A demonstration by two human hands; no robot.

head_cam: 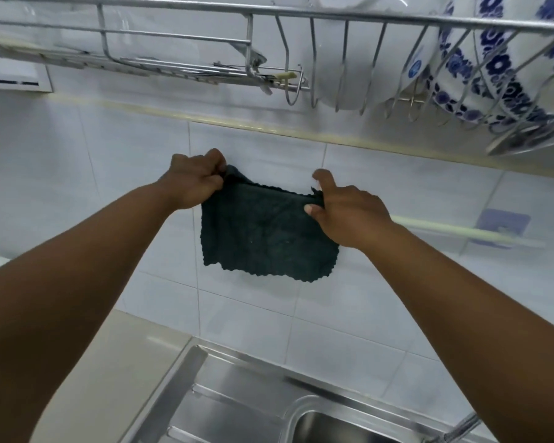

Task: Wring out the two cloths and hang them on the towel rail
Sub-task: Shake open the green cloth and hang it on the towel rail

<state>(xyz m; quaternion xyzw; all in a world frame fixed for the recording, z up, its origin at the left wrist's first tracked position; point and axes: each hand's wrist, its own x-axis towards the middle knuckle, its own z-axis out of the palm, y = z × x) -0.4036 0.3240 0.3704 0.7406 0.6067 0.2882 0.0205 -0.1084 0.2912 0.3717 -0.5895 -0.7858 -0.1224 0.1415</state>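
A dark green cloth with a scalloped edge hangs spread flat in front of the white tiled wall. My left hand pinches its top left corner. My right hand pinches its top right corner between thumb and fingers. A pale towel rail runs along the wall to the right of my right hand, fixed with a bluish adhesive mount. My right hand and the cloth hide the rail's left part, so I cannot tell whether the cloth lies over it. I see only this one cloth.
A steel dish rack hangs overhead with white bowls and blue-patterned plates. Below are a steel sink, its drainboard, a tap at the lower right and a beige counter at the left.
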